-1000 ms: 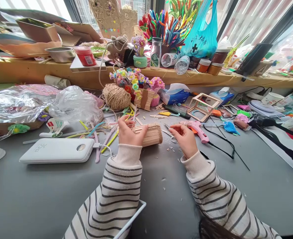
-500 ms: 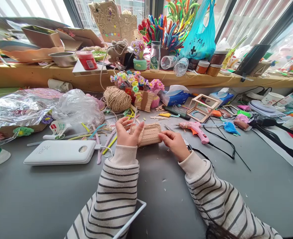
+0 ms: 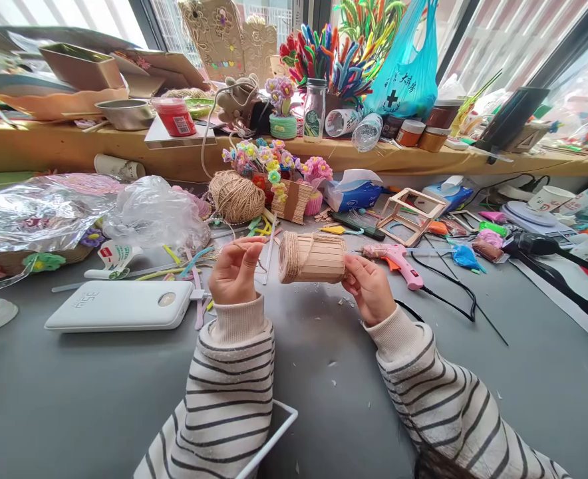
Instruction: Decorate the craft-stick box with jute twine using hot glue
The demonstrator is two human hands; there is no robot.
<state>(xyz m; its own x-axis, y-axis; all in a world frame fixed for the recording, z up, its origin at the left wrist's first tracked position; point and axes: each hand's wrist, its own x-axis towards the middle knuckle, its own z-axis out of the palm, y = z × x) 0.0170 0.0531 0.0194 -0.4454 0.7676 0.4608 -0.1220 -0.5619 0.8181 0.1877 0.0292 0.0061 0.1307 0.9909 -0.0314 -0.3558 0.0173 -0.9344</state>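
Note:
A small cylinder of flat wooden sticks (image 3: 321,258) lies on its side in the air above the table, with jute twine (image 3: 289,256) wound round its left end and a strand slanting over the sticks. My right hand (image 3: 368,285) grips its right end between thumb and fingers. To the left, my left hand (image 3: 235,269) is closed in a pinch on a strand of twine, apart from the cylinder. A ball of jute twine (image 3: 237,196) sits behind my left hand. The pink glue gun (image 3: 396,261) lies beyond my right hand.
A white power bank (image 3: 119,306) with a cable lies at left, near crumpled clear plastic (image 3: 157,213). Behind stand fuzzy flowers (image 3: 264,163), a tissue pack (image 3: 354,191) and a wooden stick frame (image 3: 408,216). The glue gun's black cord curls at right. Small scraps dot the table.
My left hand has come off the cylinder and moved left, now pinching the twine. The cylinder has been raised and turned, showing its wound end, still in my right hand.

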